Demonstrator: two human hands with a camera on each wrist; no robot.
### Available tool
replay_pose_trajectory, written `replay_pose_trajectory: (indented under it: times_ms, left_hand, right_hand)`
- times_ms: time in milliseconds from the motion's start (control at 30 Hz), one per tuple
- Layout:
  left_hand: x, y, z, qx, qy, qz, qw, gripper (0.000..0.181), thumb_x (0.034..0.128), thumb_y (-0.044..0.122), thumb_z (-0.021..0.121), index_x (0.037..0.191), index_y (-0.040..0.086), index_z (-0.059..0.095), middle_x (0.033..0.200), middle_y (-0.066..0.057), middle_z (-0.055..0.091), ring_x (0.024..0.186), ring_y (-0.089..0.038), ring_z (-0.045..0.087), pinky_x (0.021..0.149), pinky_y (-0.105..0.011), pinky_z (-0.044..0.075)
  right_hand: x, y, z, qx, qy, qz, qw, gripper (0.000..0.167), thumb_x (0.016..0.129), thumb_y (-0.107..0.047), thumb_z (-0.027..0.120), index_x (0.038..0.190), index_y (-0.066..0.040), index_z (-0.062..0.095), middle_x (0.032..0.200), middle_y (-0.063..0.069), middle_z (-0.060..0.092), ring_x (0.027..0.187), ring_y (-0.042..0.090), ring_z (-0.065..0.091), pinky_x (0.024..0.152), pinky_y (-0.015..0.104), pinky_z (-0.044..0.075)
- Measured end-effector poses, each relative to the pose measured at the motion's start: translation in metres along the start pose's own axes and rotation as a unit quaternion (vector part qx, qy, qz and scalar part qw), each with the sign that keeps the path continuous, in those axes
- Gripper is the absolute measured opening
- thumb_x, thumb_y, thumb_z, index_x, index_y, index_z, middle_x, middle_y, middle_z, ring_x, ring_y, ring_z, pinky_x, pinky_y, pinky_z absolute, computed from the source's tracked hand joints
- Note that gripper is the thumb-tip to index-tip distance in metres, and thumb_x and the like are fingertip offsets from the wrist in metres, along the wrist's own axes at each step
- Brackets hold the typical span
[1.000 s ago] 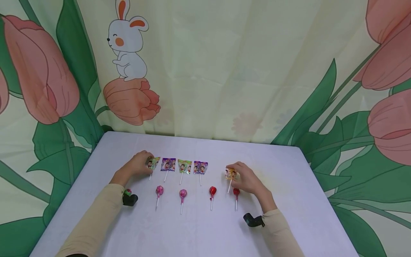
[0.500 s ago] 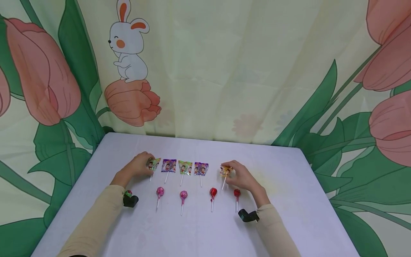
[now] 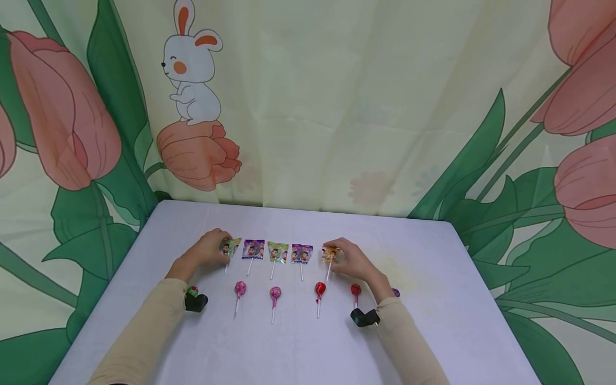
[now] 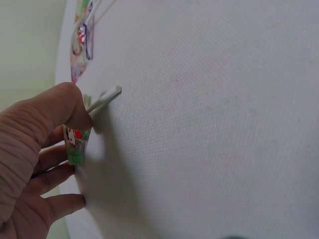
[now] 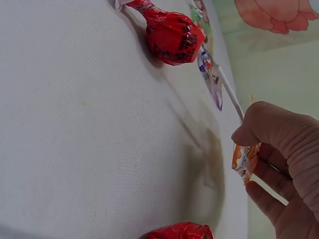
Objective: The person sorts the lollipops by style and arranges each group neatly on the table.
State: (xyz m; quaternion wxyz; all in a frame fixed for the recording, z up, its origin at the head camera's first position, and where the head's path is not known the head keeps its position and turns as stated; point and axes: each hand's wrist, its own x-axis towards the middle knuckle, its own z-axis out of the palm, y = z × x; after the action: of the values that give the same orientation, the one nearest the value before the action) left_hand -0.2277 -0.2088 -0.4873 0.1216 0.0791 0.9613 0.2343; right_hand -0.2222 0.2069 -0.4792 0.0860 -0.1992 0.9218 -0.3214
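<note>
My left hand pinches a green-wrapped lollipop between thumb and fingers at the left end of the back row. In the left wrist view its white stick juts past the thumb. My right hand grips an orange-yellow lollipop at the row's right end; its shadow lies apart from it in the right wrist view, so it is off the cloth. Between the hands lie a purple lollipop, a green lollipop and another purple lollipop, sticks toward me. Fingers partly hide both held wrappers.
In front lie two pink lollipops and two red lollipops, spaced apart. A small purple round thing peeks out by the right sleeve, and a green-red one by the left wrist camera. White cloth covers the table; a printed curtain hangs behind.
My right hand has carried the orange-yellow lollipop leftward, close to the right-hand purple one. The purple thing by the right sleeve has come into view. The left hand stays on its lollipop.
</note>
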Motion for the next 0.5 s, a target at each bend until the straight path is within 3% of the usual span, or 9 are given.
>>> replay_pose_trajectory:
  times_ms: [500]
  left_hand:
    - [-0.003,0.004,-0.002,-0.002,-0.001,-0.002,1.0000,0.061,0.0802,0.016,0.086,0.131,-0.005,0.060,0.124,-0.022,0.059,0.114,-0.037,0.057,0.107,-0.056,0.046]
  right_hand:
    - [0.015,-0.005,0.011,-0.052,-0.034,-0.003,0.9981,0.054,0.080,0.000,0.077,0.132,-0.008,0.066,0.129,0.008,0.064,0.123,0.028,0.057,0.111,0.048,0.045]
